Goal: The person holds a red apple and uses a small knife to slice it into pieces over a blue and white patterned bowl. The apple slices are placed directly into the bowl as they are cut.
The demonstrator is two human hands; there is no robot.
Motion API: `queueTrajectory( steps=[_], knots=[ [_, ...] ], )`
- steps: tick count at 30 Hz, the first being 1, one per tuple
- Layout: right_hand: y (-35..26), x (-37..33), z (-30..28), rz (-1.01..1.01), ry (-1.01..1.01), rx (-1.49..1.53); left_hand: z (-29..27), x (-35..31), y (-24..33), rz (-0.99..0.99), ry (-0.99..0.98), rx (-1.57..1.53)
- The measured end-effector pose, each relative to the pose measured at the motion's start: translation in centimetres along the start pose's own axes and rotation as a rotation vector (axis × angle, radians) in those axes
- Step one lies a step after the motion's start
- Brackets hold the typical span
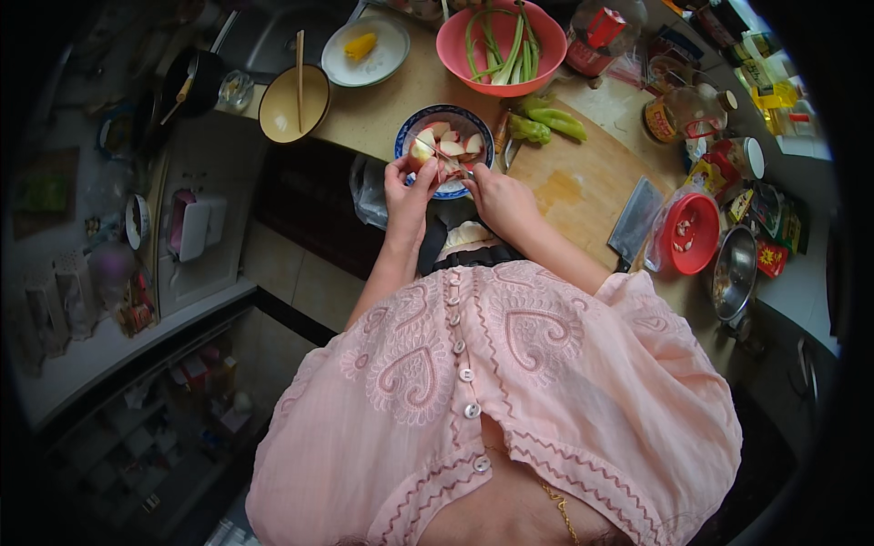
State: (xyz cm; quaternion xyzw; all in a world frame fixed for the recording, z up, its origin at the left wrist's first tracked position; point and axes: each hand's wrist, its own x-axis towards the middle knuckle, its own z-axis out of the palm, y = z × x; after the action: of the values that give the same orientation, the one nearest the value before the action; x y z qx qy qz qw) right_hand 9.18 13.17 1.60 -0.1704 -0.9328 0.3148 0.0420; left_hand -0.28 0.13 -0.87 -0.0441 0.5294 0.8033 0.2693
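Note:
My left hand (407, 194) is closed around a partly cut, red-skinned apple (423, 148). In my right hand (500, 195) is a small knife (466, 171), its thin blade pointing toward the apple; the handle is mostly hidden by my fingers. Both hands are over the near side of a blue-and-white bowl (401, 138). Several apple pieces (452, 146) with red skin and pale flesh lie in that bowl.
To the right are a wooden cutting board (583, 177), green peppers (546, 118) and a cleaver (635, 220). Behind stand a pink basin (451, 56) of green onions, a white plate (387, 68) and a yellow bowl (278, 109) with chopsticks. Bottles and a red bowl (689, 234) crowd the far right.

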Motion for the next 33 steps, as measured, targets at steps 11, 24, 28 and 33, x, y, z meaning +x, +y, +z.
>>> queueTrajectory(
  steps=[11, 24, 28, 33],
  knots=[
    [0.1, -0.2, -0.5, -0.016, 0.028, -0.178, -0.8, 0.2, 0.5, -0.112, -0.026, -0.015],
    [-0.3, -0.1, -1.4, -0.037, 0.039, -0.156, -0.5, 0.4, 0.4, -0.043, -0.064, -0.045],
    [0.3, -0.2, -1.6, 0.011, 0.065, 0.078, -1.1, 0.8, 0.9, -0.063, -0.079, -0.049],
    [1.9, 0.8, -0.7, 0.425, -0.303, 0.782, -0.6, 0.0, 1.0, -0.067, -0.122, -0.058]
  ],
)
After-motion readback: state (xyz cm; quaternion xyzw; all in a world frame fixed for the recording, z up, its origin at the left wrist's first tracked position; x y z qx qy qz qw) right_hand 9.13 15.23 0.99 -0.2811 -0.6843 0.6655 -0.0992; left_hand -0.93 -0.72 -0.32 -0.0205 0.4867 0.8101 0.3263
